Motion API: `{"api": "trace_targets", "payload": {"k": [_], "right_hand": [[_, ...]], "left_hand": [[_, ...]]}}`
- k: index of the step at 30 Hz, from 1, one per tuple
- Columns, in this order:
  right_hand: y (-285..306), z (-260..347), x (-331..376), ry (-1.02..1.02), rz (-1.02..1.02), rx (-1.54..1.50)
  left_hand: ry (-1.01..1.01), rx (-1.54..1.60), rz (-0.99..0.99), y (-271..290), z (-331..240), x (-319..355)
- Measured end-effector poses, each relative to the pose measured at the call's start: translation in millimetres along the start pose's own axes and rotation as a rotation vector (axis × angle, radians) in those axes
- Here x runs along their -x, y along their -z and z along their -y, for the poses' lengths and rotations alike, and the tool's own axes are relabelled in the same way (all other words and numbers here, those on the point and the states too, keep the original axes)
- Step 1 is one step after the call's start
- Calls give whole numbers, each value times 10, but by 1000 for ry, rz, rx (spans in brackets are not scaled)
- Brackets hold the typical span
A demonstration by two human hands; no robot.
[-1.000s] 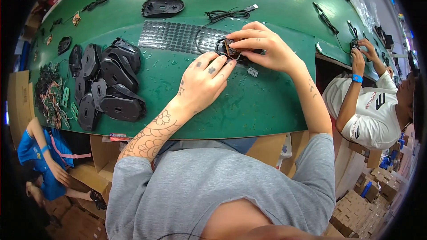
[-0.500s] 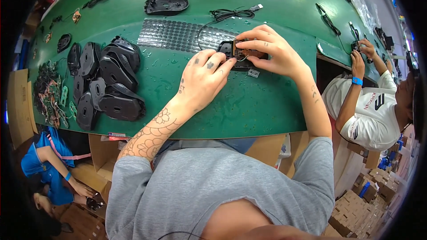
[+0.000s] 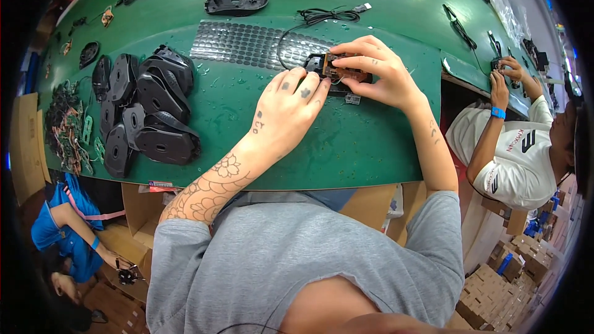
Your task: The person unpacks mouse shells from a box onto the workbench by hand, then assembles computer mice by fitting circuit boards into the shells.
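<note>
Here at the green-topped bench [image 3: 266, 170], all the action sits just right of centre. The black plastic mouse-shaped shell [image 3: 314, 62] lies on the surface in front of the person, with an orange-brown circuit board [image 3: 331, 65] in its open side, and both hands are on the work.

The right hand [image 3: 371, 69] comes over the top, fingers arched and spread a little, pinching the circuit board between fingertips and thumb. The left hand [image 3: 289, 106] has its fingers bunched close together at the shell's near-left edge; their tips are turned away and partly hidden, so whether they pinch a thin wire or simply steady the shell, I cannot tell.

Running out from the far side is a thin black cable, its coil [image 3: 323, 17] lying beyond with a silver plug at the end. Just below the right hand's thumb lies a small, pale rectangular tag [image 3: 352, 99]. To the left, a clear sheet with rows of black round dots [image 3: 238, 43] lies flat, and a stack of black plastic shells [image 3: 158, 105] waits well apart from the hands.

The step in hand looks like fitting the board to its shell and sorting the wiring around it. From here, the next move seems to call for patience: the shell held firm, the board level, the cable clear of the edges, and pressure only once nothing is trapped underneath.
</note>
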State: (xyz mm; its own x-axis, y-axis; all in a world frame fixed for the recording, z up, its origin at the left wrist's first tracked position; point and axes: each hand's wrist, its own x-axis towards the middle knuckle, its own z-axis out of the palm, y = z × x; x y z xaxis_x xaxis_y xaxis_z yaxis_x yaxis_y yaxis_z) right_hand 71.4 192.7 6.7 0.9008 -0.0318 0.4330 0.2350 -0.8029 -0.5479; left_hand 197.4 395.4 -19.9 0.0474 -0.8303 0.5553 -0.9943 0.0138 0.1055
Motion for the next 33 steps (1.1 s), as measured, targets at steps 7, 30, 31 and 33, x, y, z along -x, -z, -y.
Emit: {"api": "trace_targets", "payload": {"k": [7, 30, 31, 33], "right_hand": [[-57, 3, 36, -10, -43, -15], [-124, 7, 9, 24, 20, -74], [-112, 15, 1, 29, 47, -55], [-94, 33, -5, 30, 73, -35]], "left_hand": [[30, -73, 93, 43, -75, -8], [104, 97, 95, -5, -64, 153], [112, 104, 94, -5, -68, 161], [119, 114, 93, -3, -72, 167]]}}
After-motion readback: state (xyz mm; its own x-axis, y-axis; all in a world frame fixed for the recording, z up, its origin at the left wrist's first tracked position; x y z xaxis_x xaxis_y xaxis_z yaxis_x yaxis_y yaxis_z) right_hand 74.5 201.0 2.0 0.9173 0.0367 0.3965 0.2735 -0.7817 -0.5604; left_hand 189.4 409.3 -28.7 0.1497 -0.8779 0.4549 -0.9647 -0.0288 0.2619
